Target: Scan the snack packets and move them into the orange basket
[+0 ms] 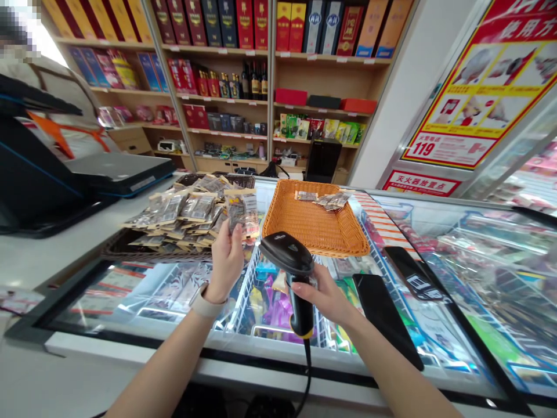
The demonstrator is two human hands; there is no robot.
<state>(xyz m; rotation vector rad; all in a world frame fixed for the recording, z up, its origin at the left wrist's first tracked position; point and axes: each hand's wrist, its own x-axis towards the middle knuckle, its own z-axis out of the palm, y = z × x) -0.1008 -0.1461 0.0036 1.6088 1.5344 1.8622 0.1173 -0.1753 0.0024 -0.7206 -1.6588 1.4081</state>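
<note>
My left hand point(225, 258) is closed on a small clear snack packet point(242, 212), held upright above the glass freezer lid. My right hand point(325, 295) grips the handle of a black barcode scanner point(290, 262), whose head points toward the packet. Behind the packet lies a heap of several similar packets point(183, 212) in a dark wicker basket point(130, 248). To the right, an orange wicker basket point(313, 227) holds a few packets point(331, 200) near its far rim.
Two black phones point(385, 316) point(411, 273) lie on the glass freezer lid point(456, 278) to the right. A black cash register point(52, 168) stands at the left on the white counter. Shelves with boxes and bottles point(243, 75) fill the back wall.
</note>
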